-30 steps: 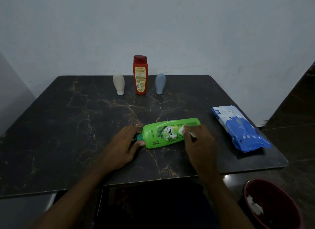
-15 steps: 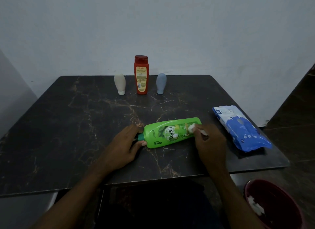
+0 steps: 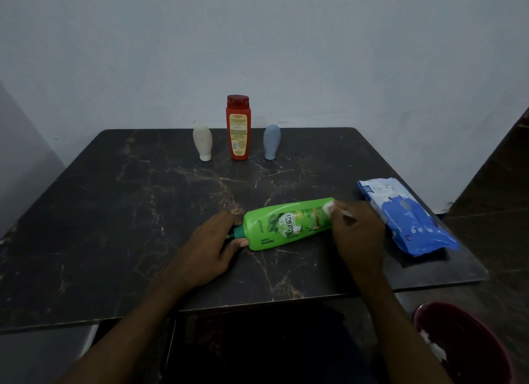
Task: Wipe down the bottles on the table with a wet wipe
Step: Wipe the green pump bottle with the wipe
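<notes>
A green bottle (image 3: pixel 289 224) lies on its side on the dark worktop (image 3: pixel 143 212), the left hand (image 3: pixel 209 249) gripping its cap end, the right hand (image 3: pixel 357 234) pinching a white wet wipe (image 3: pixel 329 207) against its base. Behind stand a cream tube (image 3: pixel 203 143), red bottle (image 3: pixel 238 127) and grey-blue tube (image 3: pixel 271 141); a wipes pack (image 3: pixel 403 214) lies at the right.

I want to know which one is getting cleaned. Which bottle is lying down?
The green bottle, lying on its side between the left hand and right hand. The red bottle, cream bottle and grey-blue bottle all stand upright at the back.

Four bottles (image 3: pixel 289 226), one wipe (image 3: pixel 329 207), one pack (image 3: pixel 406 220), one bucket (image 3: pixel 475 343)
</notes>
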